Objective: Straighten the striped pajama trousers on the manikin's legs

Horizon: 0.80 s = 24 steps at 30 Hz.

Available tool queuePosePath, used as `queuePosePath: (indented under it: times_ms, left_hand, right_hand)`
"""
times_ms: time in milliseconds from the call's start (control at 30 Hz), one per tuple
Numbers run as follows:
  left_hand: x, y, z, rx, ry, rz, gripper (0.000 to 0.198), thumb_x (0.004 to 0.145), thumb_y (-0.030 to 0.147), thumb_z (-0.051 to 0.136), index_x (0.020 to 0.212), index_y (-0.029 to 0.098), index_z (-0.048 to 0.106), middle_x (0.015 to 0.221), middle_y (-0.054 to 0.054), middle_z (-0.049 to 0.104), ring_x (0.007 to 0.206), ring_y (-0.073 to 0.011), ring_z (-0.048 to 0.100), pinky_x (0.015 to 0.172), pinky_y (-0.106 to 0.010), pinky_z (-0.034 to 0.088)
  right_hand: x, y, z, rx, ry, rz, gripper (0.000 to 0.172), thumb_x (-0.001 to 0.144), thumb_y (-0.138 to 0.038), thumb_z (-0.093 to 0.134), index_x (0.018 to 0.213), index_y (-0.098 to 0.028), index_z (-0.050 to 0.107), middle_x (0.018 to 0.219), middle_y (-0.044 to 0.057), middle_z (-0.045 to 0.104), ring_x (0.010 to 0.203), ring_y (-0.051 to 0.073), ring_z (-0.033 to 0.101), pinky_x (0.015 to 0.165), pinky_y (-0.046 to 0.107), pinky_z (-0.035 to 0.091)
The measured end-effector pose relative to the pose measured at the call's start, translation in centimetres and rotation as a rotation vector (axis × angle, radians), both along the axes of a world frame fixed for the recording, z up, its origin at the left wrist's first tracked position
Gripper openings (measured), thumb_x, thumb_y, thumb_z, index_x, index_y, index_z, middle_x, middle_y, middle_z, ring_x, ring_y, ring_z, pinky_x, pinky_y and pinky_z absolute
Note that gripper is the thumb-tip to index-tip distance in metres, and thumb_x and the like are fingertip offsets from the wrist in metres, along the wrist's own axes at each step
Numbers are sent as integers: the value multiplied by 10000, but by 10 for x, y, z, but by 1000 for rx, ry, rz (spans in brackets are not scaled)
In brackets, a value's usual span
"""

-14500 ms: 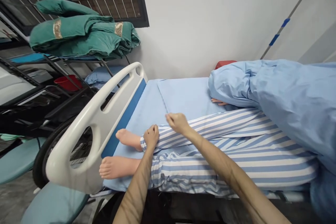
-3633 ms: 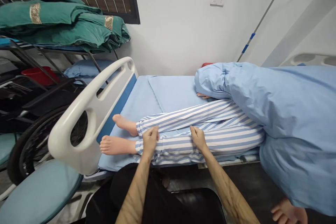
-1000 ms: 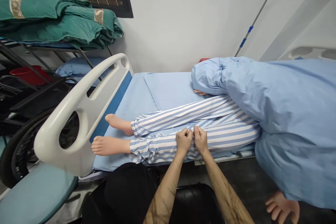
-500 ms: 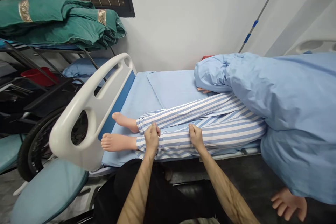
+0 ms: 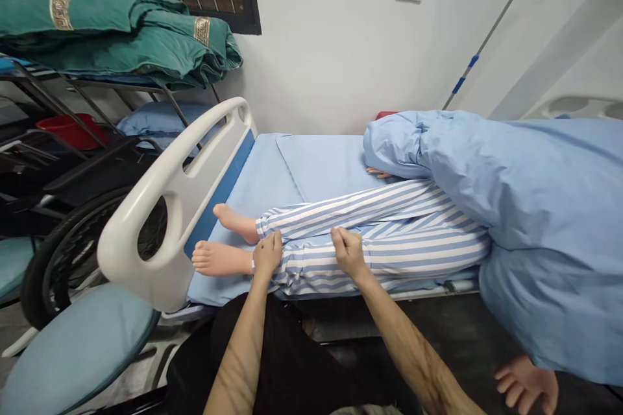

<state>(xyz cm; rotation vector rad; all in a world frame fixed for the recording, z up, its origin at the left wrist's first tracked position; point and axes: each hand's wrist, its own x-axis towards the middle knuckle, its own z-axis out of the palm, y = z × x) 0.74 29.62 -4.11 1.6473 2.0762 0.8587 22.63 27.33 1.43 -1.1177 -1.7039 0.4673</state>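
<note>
Head view: both forearms reach forward and down, the left hand [image 5: 267,256] and right hand [image 5: 348,253] apart, each lying on blue-and-white striped pajama trousers [image 5: 409,253]. Whether they grip the cloth cannot be told. The left hand sits near the cuffs, just above the mannequin's bare feet [image 5: 221,258], which point toward the hospital bed footboard [image 5: 127,253].

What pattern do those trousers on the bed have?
The trousers have blue and white stripes, shown best in the head view.

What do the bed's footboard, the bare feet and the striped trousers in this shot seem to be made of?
The footboard looks like moulded white plastic, smooth and glossy. The bare feet look like a manikin's soft silicone or vinyl, evenly coloured and faintly shiny, though that isn't certain. The striped trousers look like matte woven cotton, softly creased.
</note>
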Motion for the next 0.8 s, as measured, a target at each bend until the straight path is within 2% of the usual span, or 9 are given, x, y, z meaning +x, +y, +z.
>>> queuePosePath:
  times_ms: [33,100,200,300,400,467,533,667,800]
  left_hand:
    - [-1,-1,-1,5,-17,-9,414,921,392,312,609,196,501,661,-74,603,680,-185,524,638,-284,313]
    - [-4,-2,-2,35,-79,-18,423,918,412,309,598,198,484,609,-48,573,641,-168,507,627,-275,314]
    - [-1,-2,2,125,-225,10,431,905,442,322,568,203,445,532,-9,508,580,-141,477,610,-258,333]
    - [18,-4,17,221,-391,15,437,898,464,342,552,209,422,487,15,444,524,-123,432,576,-247,341]
    - [46,-7,31,264,-492,-6,435,902,464,354,557,210,430,474,24,410,497,-114,402,550,-243,334]
    - [63,-7,31,276,-516,-3,438,910,448,344,551,209,419,476,22,408,497,-113,403,552,-240,334]
    - [74,-7,24,267,-462,39,430,913,408,340,541,206,413,486,11,429,505,-115,406,560,-243,320]
    - [82,-5,4,147,-150,136,347,870,345,435,564,191,493,553,-27,520,548,-132,417,576,-253,226]
    - [78,-8,0,105,-38,103,364,888,345,415,574,188,513,585,-40,551,571,-138,422,589,-254,173]
  right_hand:
    - [-11,0,3,6,0,45,413,954,-347,372,577,-207,278,507,-47,304,473,87,307,540,257,233]
    - [-32,4,-2,-42,-14,97,411,953,-355,366,578,-205,284,500,-43,313,471,88,324,541,251,229]
    - [-52,13,-28,-182,-74,73,416,948,-376,354,573,-201,305,490,-32,332,480,99,350,538,249,199]
    - [-56,20,-50,-247,-95,58,435,952,-411,337,572,-199,333,503,-21,377,514,109,384,549,239,198]
    - [-52,23,-53,-281,-12,46,457,954,-443,322,568,-200,334,508,-24,391,527,109,390,551,224,231]
    - [-49,24,-52,-305,49,44,464,953,-458,319,566,-202,331,509,-28,381,530,107,381,550,219,251]
    - [-49,25,-51,-324,84,57,458,953,-452,321,569,-202,329,515,-28,378,538,105,373,552,219,265]
    - [-50,25,-47,-350,134,64,430,949,-409,332,572,-201,334,525,-21,390,551,104,362,548,219,281]
    - [-28,23,-21,-247,108,68,438,946,-423,344,565,-210,305,505,-38,329,512,96,328,536,237,255]
